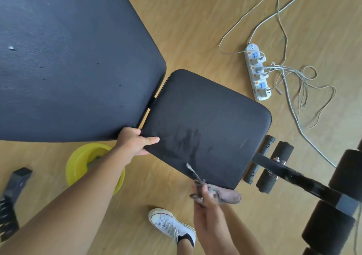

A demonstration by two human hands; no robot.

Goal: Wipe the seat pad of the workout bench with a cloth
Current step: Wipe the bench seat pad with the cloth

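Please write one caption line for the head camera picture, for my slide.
Left hand steadies the seat pad while the right hand holds a cloth at its near edge.

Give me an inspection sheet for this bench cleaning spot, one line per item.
Surface: seat pad black, with darker smears near its near edge that look damp.
Job's things: cloth bunched, pinkish grey, just off the pad's near edge; back pad has small specks.
Clutter: yellow basin on the floor under the left forearm; white shoe on the floor.
Hands: left hand grips the seat pad's corner; right hand holds the cloth, blurred.
Cables: power strip with several plugs in it, white cords loose across the floor beside the bench.
Surroundings: wooden floor; black foam rollers at the bench's foot end.
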